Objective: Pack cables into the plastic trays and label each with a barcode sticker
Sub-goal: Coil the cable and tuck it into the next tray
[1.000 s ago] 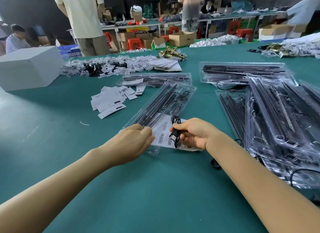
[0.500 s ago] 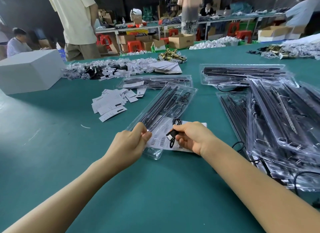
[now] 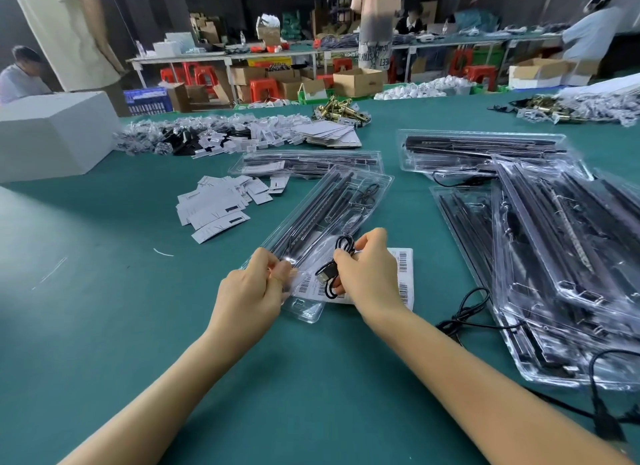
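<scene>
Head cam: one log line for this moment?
left hand: pinches sticker sheet | right hand: holds cable | tray: on table

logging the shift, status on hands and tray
Left hand pinches clear plastic tray. Right hand holds coiled black cable over barcode sheet. Nothing blocking.

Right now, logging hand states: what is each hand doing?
Left hand: pinching the barcode sticker sheet.
Right hand: holding the coiled black cable.

Green bench (image 3: 104, 308) carries: clear tray (image 3: 332, 215) centre over a barcode sheet (image 3: 403, 277), tray stack (image 3: 561, 256) right with loose black cables (image 3: 464, 315), white cards (image 3: 218, 208) left-centre, white box (image 3: 52, 135) far left, bagged parts (image 3: 194, 137) and brass hardware (image 3: 341, 109) at back.
</scene>
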A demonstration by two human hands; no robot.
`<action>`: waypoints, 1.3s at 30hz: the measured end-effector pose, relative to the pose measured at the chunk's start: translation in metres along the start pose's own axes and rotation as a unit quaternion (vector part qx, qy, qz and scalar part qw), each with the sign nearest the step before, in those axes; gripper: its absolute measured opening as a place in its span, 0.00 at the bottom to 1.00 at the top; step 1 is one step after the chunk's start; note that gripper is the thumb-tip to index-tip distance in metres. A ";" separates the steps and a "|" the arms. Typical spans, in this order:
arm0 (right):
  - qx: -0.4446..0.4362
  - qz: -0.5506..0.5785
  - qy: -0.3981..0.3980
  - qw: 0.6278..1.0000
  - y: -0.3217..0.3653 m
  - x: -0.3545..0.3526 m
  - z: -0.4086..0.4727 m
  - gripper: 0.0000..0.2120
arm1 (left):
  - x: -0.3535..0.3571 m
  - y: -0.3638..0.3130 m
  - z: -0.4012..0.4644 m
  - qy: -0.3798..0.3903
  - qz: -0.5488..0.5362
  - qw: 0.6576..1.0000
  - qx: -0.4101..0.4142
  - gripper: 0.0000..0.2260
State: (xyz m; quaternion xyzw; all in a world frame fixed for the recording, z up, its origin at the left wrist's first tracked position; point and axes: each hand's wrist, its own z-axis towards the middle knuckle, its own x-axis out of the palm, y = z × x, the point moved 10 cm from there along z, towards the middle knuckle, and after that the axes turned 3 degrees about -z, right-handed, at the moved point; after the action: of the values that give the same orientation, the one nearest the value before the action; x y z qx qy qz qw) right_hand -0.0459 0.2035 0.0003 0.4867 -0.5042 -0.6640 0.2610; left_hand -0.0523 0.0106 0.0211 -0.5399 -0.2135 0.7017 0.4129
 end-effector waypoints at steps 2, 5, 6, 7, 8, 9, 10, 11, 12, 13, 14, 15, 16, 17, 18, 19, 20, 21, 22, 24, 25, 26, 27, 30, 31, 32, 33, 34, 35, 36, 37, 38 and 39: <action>0.004 0.017 -0.007 1.000 -0.001 0.001 -0.002 0.10 | 0.000 -0.001 0.000 -0.002 0.002 1.000 0.000 0.09; 0.025 0.071 -0.016 0.997 -0.007 0.003 -0.002 0.08 | -0.001 0.000 0.000 -0.006 0.005 1.000 -0.003 0.09; 0.041 0.094 -0.016 0.995 -0.010 0.004 -0.001 0.08 | -0.001 0.000 0.000 -0.006 0.002 1.000 -0.005 0.09; 0.063 0.120 -0.013 0.991 -0.014 0.005 0.000 0.08 | -0.001 0.001 0.000 -0.006 -0.004 1.000 -0.008 0.09; 0.088 0.145 -0.008 0.986 -0.017 0.007 0.001 0.08 | -0.001 0.002 0.000 -0.006 -0.013 1.000 -0.012 0.09; 0.109 0.166 -0.002 0.980 -0.020 0.008 0.001 0.08 | -0.001 0.002 0.000 -0.006 -0.020 1.000 -0.014 0.09; 0.125 0.184 0.002 0.975 -0.022 0.009 0.002 0.08 | -0.001 0.003 0.001 -0.005 -0.025 1.000 -0.015 0.09; 0.136 0.200 0.003 0.970 -0.023 0.010 0.002 0.09 | 0.000 0.003 0.001 -0.004 -0.029 0.999 -0.017 0.09; 0.142 0.211 0.002 0.967 -0.023 0.010 0.002 0.09 | 0.000 0.003 0.001 -0.004 -0.035 0.999 -0.018 0.09; 0.140 0.210 -0.001 0.968 -0.023 0.010 0.001 0.09 | 0.000 0.003 0.001 -0.003 -0.040 0.999 -0.020 0.09; 0.127 0.194 -0.006 0.973 -0.020 0.009 0.001 0.09 | 0.000 0.004 0.000 -0.003 -0.043 0.999 -0.022 0.09; 0.106 0.169 -0.012 0.980 -0.017 0.008 0.001 0.09 | 0.000 0.004 0.000 -0.003 -0.044 0.999 -0.022 0.09; 0.084 0.142 -0.014 0.986 -0.013 0.007 0.002 0.09 | 0.000 0.004 0.000 -0.002 -0.045 0.999 -0.023 0.09; 0.066 0.119 -0.011 0.991 -0.008 0.006 0.003 0.10 | 0.000 0.004 0.000 -0.002 -0.045 0.999 -0.025 0.09; 0.052 0.098 -0.002 0.994 -0.004 0.005 0.005 0.10 | 0.001 0.004 0.000 -0.001 -0.046 0.999 -0.028 0.09; 0.038 0.077 0.009 0.996 0.000 0.005 0.006 0.11 | 0.001 0.004 0.000 0.000 -0.046 0.999 -0.029 0.09; 0.025 0.053 0.018 0.998 0.004 0.005 0.007 0.11 | 0.001 0.004 0.001 0.001 -0.046 0.999 -0.029 0.09; 0.010 0.031 0.023 0.999 0.007 0.004 0.007 0.12 | 0.002 0.003 0.001 0.002 -0.047 0.998 -0.029 0.09; -0.007 0.009 0.022 1.000 0.010 0.003 0.007 0.12 | 0.002 0.003 0.001 0.001 -0.048 0.998 -0.030 0.09; -0.047 -0.044 0.002 0.998 0.017 0.001 0.005 0.12 | 0.001 0.004 0.001 -0.007 -0.053 0.998 -0.035 0.09; -0.061 -0.059 -0.008 0.996 0.019 0.001 0.003 0.12 | 0.001 0.005 0.001 -0.011 -0.055 0.998 -0.037 0.09; -0.070 -0.061 -0.016 0.996 0.020 0.001 0.002 0.12 | 0.001 0.006 0.000 -0.013 -0.057 0.997 -0.041 0.09; -0.077 -0.057 -0.021 0.995 0.021 0.000 0.001 0.12 | 0.001 0.006 0.000 -0.014 -0.060 0.997 -0.044 0.09; -0.090 -0.053 -0.035 0.994 0.020 -0.002 0.000 0.11 | 0.001 0.008 0.000 -0.016 -0.069 0.996 -0.051 0.08; -0.096 -0.058 -0.042 0.993 0.019 -0.003 0.000 0.12 | 0.001 0.008 0.000 -0.016 -0.067 0.996 -0.051 0.08; -0.102 -0.065 -0.048 0.991 0.019 -0.003 -0.001 0.12 | 0.001 0.008 0.000 -0.014 -0.065 0.997 -0.051 0.08; -0.110 -0.075 -0.054 0.990 0.019 -0.003 -0.001 0.12 | 0.002 0.008 0.000 -0.013 -0.064 0.997 -0.051 0.09; -0.119 -0.088 -0.061 0.987 0.020 -0.004 -0.001 0.12 | 0.002 0.008 -0.001 -0.012 -0.068 0.996 -0.055 0.09; -0.128 -0.100 -0.068 0.984 0.021 -0.005 -0.002 0.11 | 0.002 0.009 -0.001 -0.012 -0.075 0.995 -0.059 0.09; -0.137 -0.108 -0.073 0.982 0.023 -0.006 -0.003 0.12 | 0.002 0.010 -0.001 -0.013 -0.082 0.994 -0.064 0.08; -0.145 -0.113 -0.075 0.980 0.025 -0.006 -0.004 0.12 | 0.002 0.010 -0.001 -0.014 -0.085 0.994 -0.067 0.08; -0.151 -0.119 -0.074 0.979 0.026 -0.006 -0.005 0.12 | 0.002 0.010 0.000 -0.015 -0.085 0.994 -0.068 0.08; -0.153 -0.127 -0.071 0.977 0.026 -0.005 -0.005 0.13 | 0.002 0.011 0.000 -0.017 -0.084 0.994 -0.069 0.09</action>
State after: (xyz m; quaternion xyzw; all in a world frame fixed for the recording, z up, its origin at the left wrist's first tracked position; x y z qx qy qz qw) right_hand -0.0428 0.1965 0.0268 0.4524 -0.3479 -0.7940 0.2096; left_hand -0.0560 0.0063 0.0118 -0.5352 -0.3128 0.6570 0.4291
